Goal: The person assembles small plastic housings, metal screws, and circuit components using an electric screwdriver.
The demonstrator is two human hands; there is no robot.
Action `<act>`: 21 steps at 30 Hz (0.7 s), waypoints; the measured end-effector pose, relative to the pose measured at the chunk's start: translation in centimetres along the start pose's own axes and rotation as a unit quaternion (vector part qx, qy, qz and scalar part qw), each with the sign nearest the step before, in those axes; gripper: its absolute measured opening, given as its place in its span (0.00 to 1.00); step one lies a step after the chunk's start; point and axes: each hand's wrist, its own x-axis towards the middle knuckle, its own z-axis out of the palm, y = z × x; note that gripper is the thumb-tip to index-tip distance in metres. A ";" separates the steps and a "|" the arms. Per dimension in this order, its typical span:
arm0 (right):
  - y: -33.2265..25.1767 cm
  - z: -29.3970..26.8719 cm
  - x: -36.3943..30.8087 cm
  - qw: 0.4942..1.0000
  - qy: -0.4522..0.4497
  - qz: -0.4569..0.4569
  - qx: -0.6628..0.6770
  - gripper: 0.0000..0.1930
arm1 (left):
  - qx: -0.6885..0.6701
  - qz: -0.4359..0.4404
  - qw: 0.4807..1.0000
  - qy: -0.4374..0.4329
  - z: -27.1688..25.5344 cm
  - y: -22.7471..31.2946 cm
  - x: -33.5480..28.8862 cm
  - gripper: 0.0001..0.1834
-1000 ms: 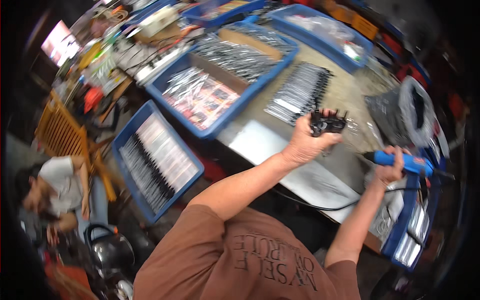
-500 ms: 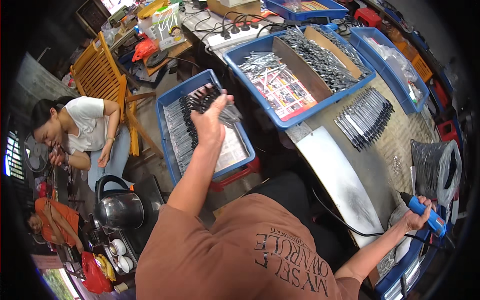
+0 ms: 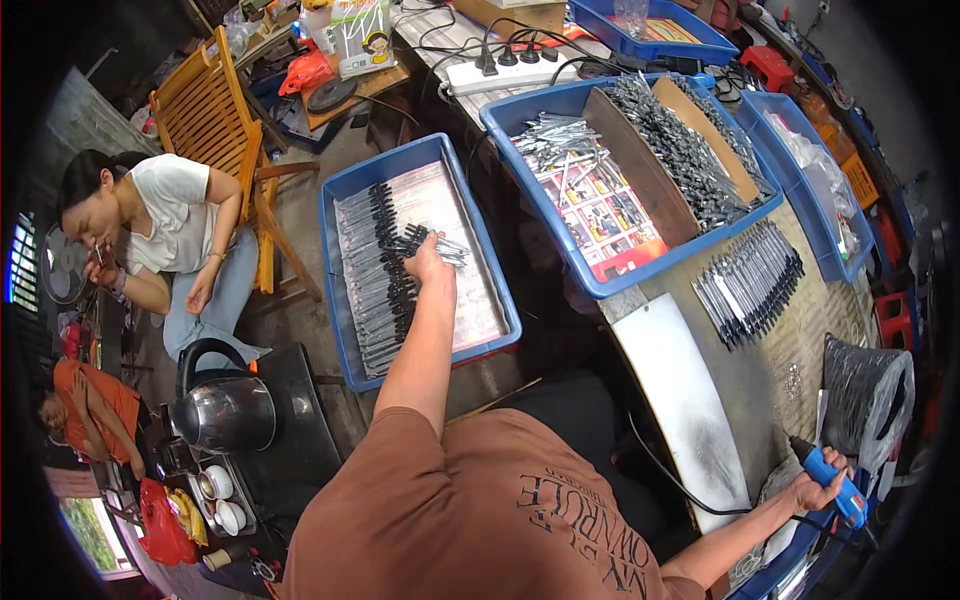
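Observation:
My left hand (image 3: 430, 264) is closed around a bunch of pens (image 3: 452, 250) with clear barrels and black parts. It is low over a blue tray (image 3: 330, 250) on my left. Along that tray's left side lie rows of similar pens (image 3: 372, 290); pale printed paper shows beside them. On the right, my right hand (image 3: 818, 488) grips a blue electric screwdriver (image 3: 848, 503), its dark tip pointing toward the worktable (image 3: 765, 385). A slanted row of pens (image 3: 748, 283) lies on that table, apart from both hands.
A larger blue tray (image 3: 690, 248) with cardboard dividers holds many loose pen parts. Behind it is a white power strip (image 3: 505, 72) with cables. A white board (image 3: 680, 400) lies along the table's near edge. A kettle (image 3: 225, 410) and a seated person (image 3: 195, 225) are at left.
My left hand has come down toward the rows in the tray with the pens still in it. My right hand still holds the screwdriver. The whole view has shifted slightly.

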 end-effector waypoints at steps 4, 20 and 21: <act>-0.4 1.5 -0.6 1.000 0.015 -0.006 -0.005 0.13 | -0.012 -0.011 1.000 0.010 1.8 0.2 -1.7 0.20; -0.8 0.6 -0.2 1.000 0.027 -0.001 0.014 0.11 | -0.034 -0.008 0.998 0.060 3.8 -0.4 -0.3 0.15; -0.8 0.6 -0.2 1.000 0.027 0.000 0.014 0.11 | -0.032 0.002 0.998 0.062 3.8 -0.4 -0.1 0.15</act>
